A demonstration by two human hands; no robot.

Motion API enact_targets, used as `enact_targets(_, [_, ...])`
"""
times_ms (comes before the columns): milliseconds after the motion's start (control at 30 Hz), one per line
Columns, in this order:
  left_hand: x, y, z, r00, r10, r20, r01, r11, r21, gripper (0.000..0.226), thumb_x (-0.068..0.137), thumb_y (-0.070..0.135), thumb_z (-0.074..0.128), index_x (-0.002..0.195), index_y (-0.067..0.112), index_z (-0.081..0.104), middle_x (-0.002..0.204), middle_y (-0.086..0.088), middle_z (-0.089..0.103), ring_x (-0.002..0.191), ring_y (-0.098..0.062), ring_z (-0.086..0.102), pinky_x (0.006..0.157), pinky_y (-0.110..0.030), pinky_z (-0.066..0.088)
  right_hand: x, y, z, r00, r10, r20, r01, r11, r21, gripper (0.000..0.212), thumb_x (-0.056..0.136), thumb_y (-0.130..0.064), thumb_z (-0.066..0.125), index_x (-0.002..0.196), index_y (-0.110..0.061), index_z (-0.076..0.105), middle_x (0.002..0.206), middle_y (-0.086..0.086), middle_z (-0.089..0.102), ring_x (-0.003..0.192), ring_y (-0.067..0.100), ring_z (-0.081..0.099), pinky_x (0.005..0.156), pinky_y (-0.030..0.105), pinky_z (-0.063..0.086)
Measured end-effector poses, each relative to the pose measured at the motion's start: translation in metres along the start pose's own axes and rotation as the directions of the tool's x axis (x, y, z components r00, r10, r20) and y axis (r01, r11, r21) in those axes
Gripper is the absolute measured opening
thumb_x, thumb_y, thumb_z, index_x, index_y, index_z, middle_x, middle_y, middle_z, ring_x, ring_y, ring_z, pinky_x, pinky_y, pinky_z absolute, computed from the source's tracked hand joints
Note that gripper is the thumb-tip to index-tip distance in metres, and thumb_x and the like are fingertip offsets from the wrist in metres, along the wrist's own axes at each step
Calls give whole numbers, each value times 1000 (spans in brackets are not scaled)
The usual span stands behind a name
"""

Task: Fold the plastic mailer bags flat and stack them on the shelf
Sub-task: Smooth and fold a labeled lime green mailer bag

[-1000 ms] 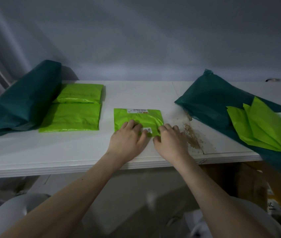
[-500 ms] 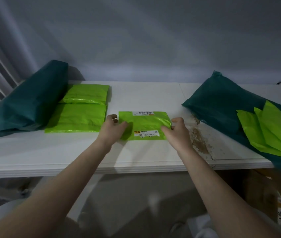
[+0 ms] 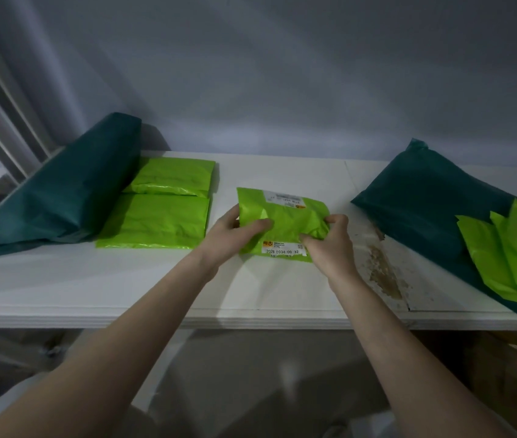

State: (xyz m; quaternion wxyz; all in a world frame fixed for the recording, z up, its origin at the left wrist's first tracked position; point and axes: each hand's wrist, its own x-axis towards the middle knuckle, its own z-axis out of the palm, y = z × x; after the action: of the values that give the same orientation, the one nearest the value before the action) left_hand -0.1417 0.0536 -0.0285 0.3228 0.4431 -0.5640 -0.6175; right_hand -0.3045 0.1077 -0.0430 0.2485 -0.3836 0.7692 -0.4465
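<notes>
A folded lime-green mailer bag (image 3: 285, 216) with two white labels is lifted slightly off the white shelf (image 3: 156, 289), tilted toward me. My left hand (image 3: 230, 237) grips its left edge, thumb on top. My right hand (image 3: 329, 245) pinches its right edge, which is crumpled there. Two folded lime-green bags lie flat to the left, a near one (image 3: 156, 221) and a far one (image 3: 171, 177). Several unfolded lime-green bags (image 3: 510, 257) lie fanned at the right.
A large dark teal bag (image 3: 61, 191) leans at the left of the shelf. Another dark teal bag (image 3: 431, 203) lies at the right under the unfolded ones. A brown chipped patch (image 3: 383, 267) marks the shelf near my right hand. A grey wall stands behind.
Both hands went from pressing the bag's near edge to gripping its two sides. The bag has now risen off the shelf, and its right edge is crumpled.
</notes>
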Motion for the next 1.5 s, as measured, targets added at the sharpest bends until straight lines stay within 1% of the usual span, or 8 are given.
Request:
enact_targets(333, [4, 10, -21, 965, 28, -263, -57, 993, -106, 37, 88, 15, 63, 117, 24, 41, 81, 7, 57, 62, 0, 60, 56, -9, 49, 1, -26, 15, 998, -21, -55, 35, 961, 273, 45, 89, -21, 54, 126, -13, 30, 88, 4, 52, 82, 21, 52, 66, 28, 37])
enact_targets(533, [5, 12, -46, 942, 2, -336, -69, 980, -187, 54, 86, 15, 66, 130, 26, 37, 96, -9, 64, 82, -20, 63, 82, -34, 52, 6, -42, 32, 992, 64, 106, -96, 936, 339, 45, 89, -39, 56, 124, -18, 36, 89, -7, 55, 92, 18, 57, 86, 35, 48])
enact_targets(633, [1, 14, -58, 925, 25, -379, -94, 982, -164, 49, 87, 15, 64, 125, 31, 37, 87, -4, 59, 77, -16, 60, 78, -31, 51, 3, -54, 47, 969, 78, 234, -153, 933, 324, 37, 88, -42, 57, 114, -18, 46, 99, 3, 64, 74, 18, 67, 58, 29, 55])
enact_targets(767, [-1, 19, -81, 886, 81, -456, -137, 986, -90, 48, 90, 15, 60, 130, 28, 37, 98, -5, 59, 84, -19, 60, 87, -41, 53, -4, -70, 69, 950, 6, 312, -152, 882, 445, 18, 93, -27, 54, 104, -13, 54, 75, 8, 66, 37, 15, 61, 35, 17, 44])
enact_targets(967, [-9, 24, -110, 765, 372, -526, -162, 901, 402, 47, 92, 17, 50, 133, 30, 31, 102, 1, 60, 89, -28, 64, 85, -44, 52, -11, -79, 105, 957, -125, 262, -36, 845, 534, 19, 92, -16, 57, 110, -12, 52, 102, 17, 65, 45, 19, 64, 40, 24, 50])
enact_targets(1133, [-12, 19, -126, 720, 574, -391, -78, 626, 776, 53, 89, 11, 51, 139, 11, 36, 147, -8, 33, 130, -27, 38, 104, -34, 33, -16, -77, 136, 956, -93, 279, -64, 860, 506, 18, 94, -14, 54, 112, -16, 52, 110, 13, 63, 54, 19, 67, 46, 33, 57])
enact_targets(1267, [-12, 13, -134, 831, 514, -214, -61, 466, 882, 51, 89, 15, 52, 139, 9, 41, 151, -12, 27, 137, -30, 28, 112, -37, 24, -18, -75, 156, 955, -27, 294, -126, 864, 488, 18, 93, -14, 55, 111, -16, 53, 112, 16, 63, 62, 26, 67, 46, 34, 56])
enact_targets(1500, [-9, -2, -134, 952, 273, -137, 8, 427, 904, 56, 98, 36, 38, 148, 17, 22, 156, -5, 16, 142, -22, 19, 112, -31, 18, -19, -72, 166, 945, -23, 325, -121, 901, 416, 16, 93, -16, 56, 109, -14, 57, 105, 17, 66, 48, 22, 64, 41, 28, 53])
